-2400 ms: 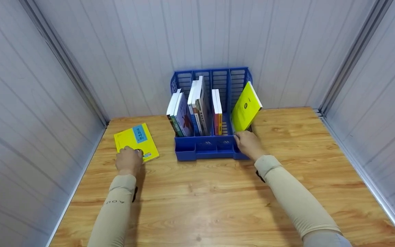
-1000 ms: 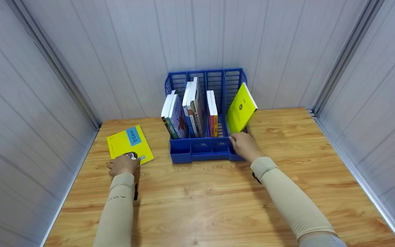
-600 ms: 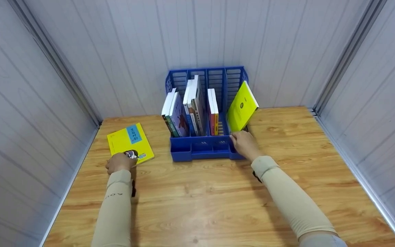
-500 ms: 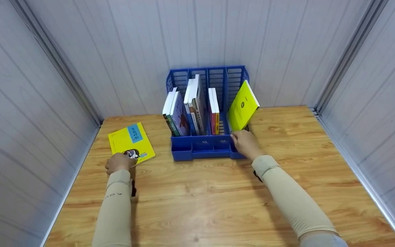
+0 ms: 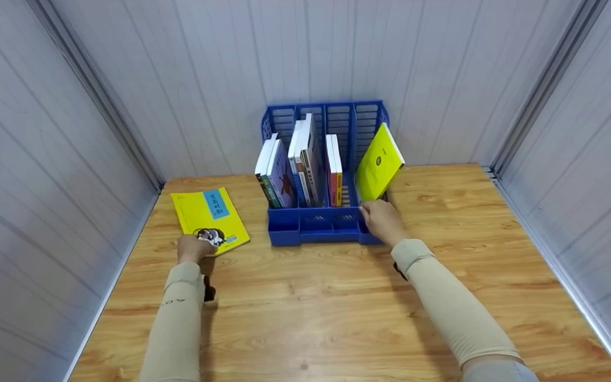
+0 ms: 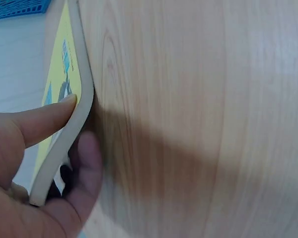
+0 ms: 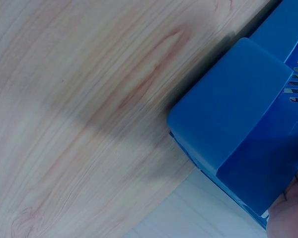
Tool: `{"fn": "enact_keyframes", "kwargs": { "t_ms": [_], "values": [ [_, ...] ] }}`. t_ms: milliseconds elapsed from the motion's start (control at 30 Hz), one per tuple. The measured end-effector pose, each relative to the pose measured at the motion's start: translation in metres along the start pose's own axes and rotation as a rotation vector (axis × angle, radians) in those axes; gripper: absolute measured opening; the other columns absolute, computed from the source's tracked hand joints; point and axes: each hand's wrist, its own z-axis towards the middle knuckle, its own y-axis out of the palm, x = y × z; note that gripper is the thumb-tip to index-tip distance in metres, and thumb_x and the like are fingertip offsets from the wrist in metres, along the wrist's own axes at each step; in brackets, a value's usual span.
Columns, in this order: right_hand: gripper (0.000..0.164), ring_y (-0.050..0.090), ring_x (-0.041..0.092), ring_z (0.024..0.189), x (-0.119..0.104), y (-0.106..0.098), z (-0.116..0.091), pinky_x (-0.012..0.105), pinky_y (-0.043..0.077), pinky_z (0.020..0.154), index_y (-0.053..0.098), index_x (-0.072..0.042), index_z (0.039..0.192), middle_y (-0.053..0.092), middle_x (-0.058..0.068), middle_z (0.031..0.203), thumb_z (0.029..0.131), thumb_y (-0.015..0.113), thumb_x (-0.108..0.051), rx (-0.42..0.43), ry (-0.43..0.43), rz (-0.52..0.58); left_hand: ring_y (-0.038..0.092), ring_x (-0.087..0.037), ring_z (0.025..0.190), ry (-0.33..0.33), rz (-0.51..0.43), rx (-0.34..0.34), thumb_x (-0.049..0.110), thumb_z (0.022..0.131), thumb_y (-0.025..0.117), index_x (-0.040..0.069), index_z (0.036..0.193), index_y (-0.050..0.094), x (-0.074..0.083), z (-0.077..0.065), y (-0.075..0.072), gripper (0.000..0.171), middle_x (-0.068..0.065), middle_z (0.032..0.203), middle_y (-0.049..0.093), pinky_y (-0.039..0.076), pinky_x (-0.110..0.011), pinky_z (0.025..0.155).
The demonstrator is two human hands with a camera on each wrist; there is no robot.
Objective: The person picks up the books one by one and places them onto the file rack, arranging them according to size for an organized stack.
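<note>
My left hand (image 5: 193,248) pinches the near-left corner of a yellow book (image 5: 199,212) with a blue title panel. In the left wrist view, the thumb presses the cover and curled fingers lie under the book (image 6: 83,74); its held edge bends up off the table. My right hand (image 5: 384,220) grips the front right corner of a blue desktop book rack (image 5: 316,214). In the right wrist view, only part of that hand (image 7: 290,213) shows at the rack's edge (image 7: 228,99); its fingertips are partly hidden.
Several books (image 5: 279,175) stand upright in the rack's compartments. Another yellow book (image 5: 380,164) leans right in the rightmost one, just behind my right hand. The wooden table (image 5: 295,318) is enclosed by pale panel walls (image 5: 220,79) at the back and both sides.
My left hand has moved from over the yellow book to its near-left corner, and the book's near edge is now lifted and bent. The right hand stays at the rack's corner.
</note>
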Motion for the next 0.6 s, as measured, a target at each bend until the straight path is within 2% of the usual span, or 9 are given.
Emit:
{"fn": "enact_keyframes", "kwargs": {
  "t_ms": [233, 367, 500, 600],
  "values": [
    [0.032, 0.068, 0.034, 0.079, 0.001, -0.0006, 0.0002, 0.053, 0.057, 0.079, 0.069, -0.004, 0.088, 0.07, 0.013, 0.082, 0.113, 0.057, -0.02, 0.01, -0.004, 0.008, 0.054, -0.038, 0.126, 0.017, -0.012, -0.017, 0.0, 0.096, 0.065, -0.016, 0.15, 0.044, 0.0007, 0.0029, -0.0017, 0.06, -0.031, 0.146, 0.054, 0.048, -0.048, 0.117],
    [0.031, 0.071, 0.036, 0.083, 0.0015, 0.0, 0.0005, 0.055, 0.058, 0.081, 0.073, -0.002, 0.092, 0.073, 0.015, 0.086, 0.113, 0.058, -0.018, 0.017, -0.009, 0.008, 0.05, -0.033, 0.121, 0.052, -0.053, -0.052, 0.003, 0.1, 0.049, -0.017, 0.15, 0.044, 0.0027, 0.0007, -0.0037, 0.055, -0.027, 0.143, 0.052, 0.045, -0.044, 0.11],
    [0.031, 0.073, 0.037, 0.087, 0.0013, -0.0003, -0.0001, 0.056, 0.059, 0.083, 0.076, 0.0, 0.097, 0.076, 0.017, 0.092, 0.113, 0.057, -0.019, 0.005, -0.009, 0.006, 0.046, -0.033, 0.129, 0.106, -0.118, -0.089, 0.004, 0.101, 0.039, -0.018, 0.157, 0.033, 0.0039, -0.0034, -0.0059, 0.06, -0.03, 0.153, 0.045, 0.04, -0.042, 0.115],
    [0.032, 0.073, 0.038, 0.088, 0.0004, -0.0004, -0.001, 0.055, 0.059, 0.084, 0.075, 0.0, 0.096, 0.076, 0.017, 0.091, 0.114, 0.057, -0.02, 0.004, -0.009, 0.006, 0.05, -0.031, 0.126, 0.178, -0.148, -0.076, 0.002, 0.1, 0.038, -0.015, 0.156, 0.038, 0.0043, -0.0061, -0.0057, 0.058, -0.029, 0.149, 0.05, 0.044, -0.038, 0.11]
  ]
}}
